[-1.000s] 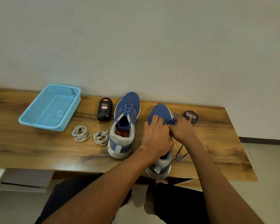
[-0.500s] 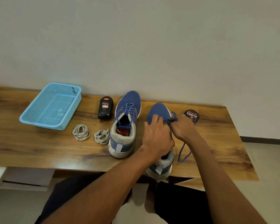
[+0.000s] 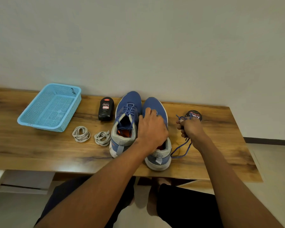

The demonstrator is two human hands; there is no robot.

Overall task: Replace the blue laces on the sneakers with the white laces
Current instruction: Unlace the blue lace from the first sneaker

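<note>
Sneakers [image 3: 153, 106] toes toward wall (lengthwise)

Left hand [image 3: 152, 129] hides right sneaker [image 3: 156, 109] eyelets; polish tin [image 3: 194, 114] partly covered (label cut).

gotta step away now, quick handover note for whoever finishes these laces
Left hand rests on the right sneaker, steadying it. Right hand grips the blue lace, pulled out to that shoe's right.
Left sneaker is fully laced in blue. Two white lace coils lie untouched left of the shoes.
Left to do: finish unlacing, strip the other shoe, thread white.
</note>
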